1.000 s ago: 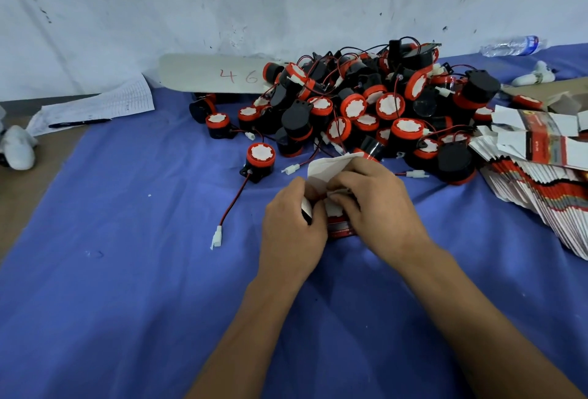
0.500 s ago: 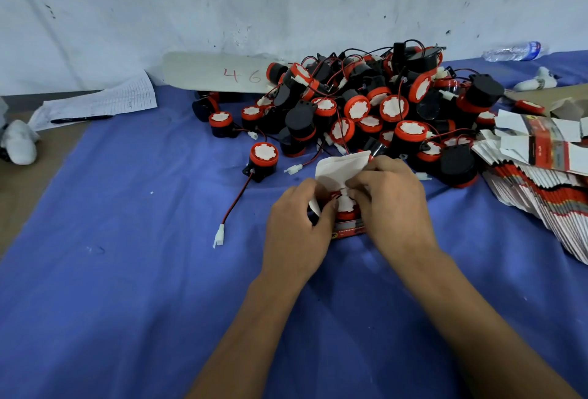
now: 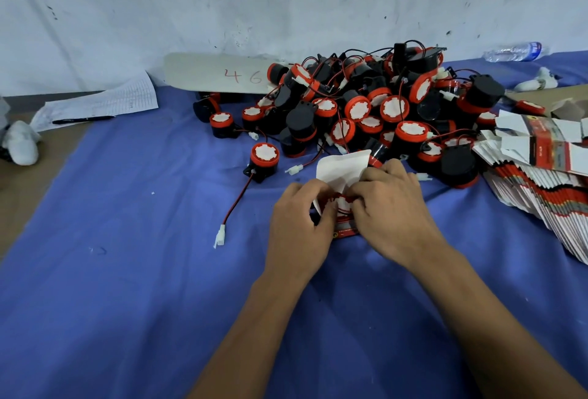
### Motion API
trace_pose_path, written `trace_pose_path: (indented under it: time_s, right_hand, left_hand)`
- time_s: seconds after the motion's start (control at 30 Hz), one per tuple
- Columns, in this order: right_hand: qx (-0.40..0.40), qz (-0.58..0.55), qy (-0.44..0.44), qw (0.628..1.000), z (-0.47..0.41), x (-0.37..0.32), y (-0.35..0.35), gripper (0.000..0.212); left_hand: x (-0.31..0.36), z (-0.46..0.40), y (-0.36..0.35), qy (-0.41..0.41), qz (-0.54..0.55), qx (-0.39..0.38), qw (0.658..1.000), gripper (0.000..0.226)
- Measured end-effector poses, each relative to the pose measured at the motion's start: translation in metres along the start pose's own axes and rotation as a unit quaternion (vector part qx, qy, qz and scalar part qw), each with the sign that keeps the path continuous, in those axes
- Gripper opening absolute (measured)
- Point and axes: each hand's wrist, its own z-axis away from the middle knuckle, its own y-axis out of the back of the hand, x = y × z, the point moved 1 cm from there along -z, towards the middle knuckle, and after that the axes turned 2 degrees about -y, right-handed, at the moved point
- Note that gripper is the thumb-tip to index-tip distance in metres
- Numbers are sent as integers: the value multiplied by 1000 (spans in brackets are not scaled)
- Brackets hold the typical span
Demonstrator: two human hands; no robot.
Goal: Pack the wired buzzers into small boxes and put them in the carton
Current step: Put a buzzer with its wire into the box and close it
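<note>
Bare blue cloth (image 3: 111, 271) lies open to your left, a paper (image 3: 105, 102) at its far edge. One buzzer (image 3: 263, 158) sits apart. Your left hand (image 3: 297, 226) and right hand (image 3: 386, 211) both grip the box (image 3: 342, 176) around a buzzer, just before the pile (image 3: 366, 106). Flat boxes (image 3: 541, 182) crowd the right edge.

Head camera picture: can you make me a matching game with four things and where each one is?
Things:
1. water bottle
2. pen
3. flat box stack
4. small box

Places:
A. lying on a sheet of paper at far left
B. held between the left hand and right hand
C. lying by the wall at far right
D. fanned out at the right edge of the blue cloth

Pairs: 1-C, 2-A, 3-D, 4-B
</note>
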Motion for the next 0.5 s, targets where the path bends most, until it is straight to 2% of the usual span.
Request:
trace_pose_path:
  time_s: [0.07, 0.17, 0.3, 0.5]
  right_hand:
    - [6, -19, -2, 1000, 1, -1, 1, 61]
    - [17, -15, 15, 1000, 2, -3, -1, 65]
    - [30, -36, 20, 999, 1, -1, -3, 48]
    - [0, -21, 15, 1000, -3, 1, -7, 44]
  left_hand:
    - [-1, 0, 1, 0, 3, 5, 1000, 6]
    - [-1, 0, 2, -5, 3, 15, 1000, 8]
    - [-1, 1, 2, -15, -3, 24, 1000, 22]
    - [5, 1, 4, -71, -74, -1, 995, 19]
